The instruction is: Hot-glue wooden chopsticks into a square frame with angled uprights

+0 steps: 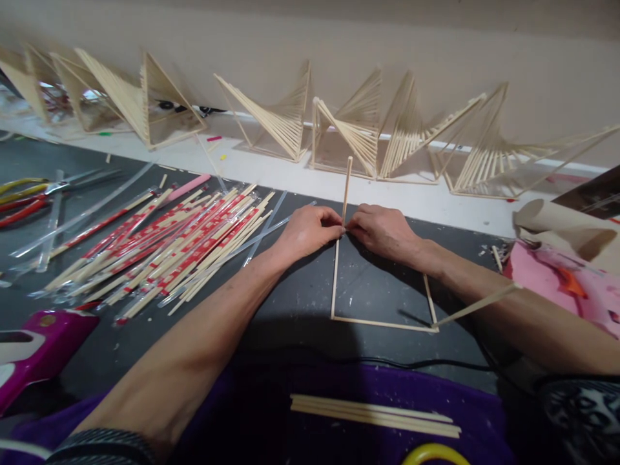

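A square frame of chopsticks (387,323) lies flat on the dark work surface in front of me. One chopstick (347,184) stands upright at its far left corner, and another (477,305) slants up from the near right corner. My left hand (310,229) pinches the foot of the upright chopstick from the left, thumb and forefinger at the joint. From the right, my right hand (385,232) has its fingertips closed at the same joint. My fingers partly hide the joint, and my right hand and forearm cover the frame's far side.
Wrapped chopsticks (194,248) are heaped at left, near pliers (29,200) and a magenta tool (48,349). Twisted stick models (276,119) line the back ledge. Pink packaging (547,278) is at right. Loose chopsticks (372,416) lie on purple cloth (271,400); a black cable (411,365) crosses nearby.
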Motion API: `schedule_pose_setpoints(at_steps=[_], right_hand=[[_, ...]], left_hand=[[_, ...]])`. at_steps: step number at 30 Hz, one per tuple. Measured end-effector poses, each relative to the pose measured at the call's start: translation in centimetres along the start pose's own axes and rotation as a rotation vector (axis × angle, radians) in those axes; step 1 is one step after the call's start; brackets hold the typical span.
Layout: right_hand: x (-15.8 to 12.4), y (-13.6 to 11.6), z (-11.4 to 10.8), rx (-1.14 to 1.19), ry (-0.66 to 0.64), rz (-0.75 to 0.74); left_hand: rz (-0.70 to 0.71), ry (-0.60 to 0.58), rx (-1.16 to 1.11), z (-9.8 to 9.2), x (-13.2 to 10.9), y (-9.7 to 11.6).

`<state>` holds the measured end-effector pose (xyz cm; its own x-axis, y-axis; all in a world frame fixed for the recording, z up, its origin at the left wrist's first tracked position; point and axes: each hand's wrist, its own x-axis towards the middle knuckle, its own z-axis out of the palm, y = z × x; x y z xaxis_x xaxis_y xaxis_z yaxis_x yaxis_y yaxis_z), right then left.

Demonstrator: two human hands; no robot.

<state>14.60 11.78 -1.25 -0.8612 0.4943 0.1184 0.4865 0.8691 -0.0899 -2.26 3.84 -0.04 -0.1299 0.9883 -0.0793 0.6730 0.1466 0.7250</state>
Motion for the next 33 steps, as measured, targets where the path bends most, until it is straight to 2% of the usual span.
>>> schedule_pose_setpoints(at_steps=[13,18,26,33], right_hand=[[-0.43,-0.01,-0.39,0.012,-0.006,0.004],[-0.39,0.14,-0.36,0.012,-0.016,0.022],[-0.51,0.33,-0.24,0.027,0.014,-0.009],[-0.58,0.41,-0.55,0.031,0.0,-0.018]], left_hand=[[-0.016,-0.018,-0.057,0.18,-0.17,0.29],[-0.011,0.01,0.005,0.24,-0.05,0.38],[0.082,0.055,0.153,0.42,-0.08,0.35],[0.087,0.055,0.174,0.48,0.03,0.09]])
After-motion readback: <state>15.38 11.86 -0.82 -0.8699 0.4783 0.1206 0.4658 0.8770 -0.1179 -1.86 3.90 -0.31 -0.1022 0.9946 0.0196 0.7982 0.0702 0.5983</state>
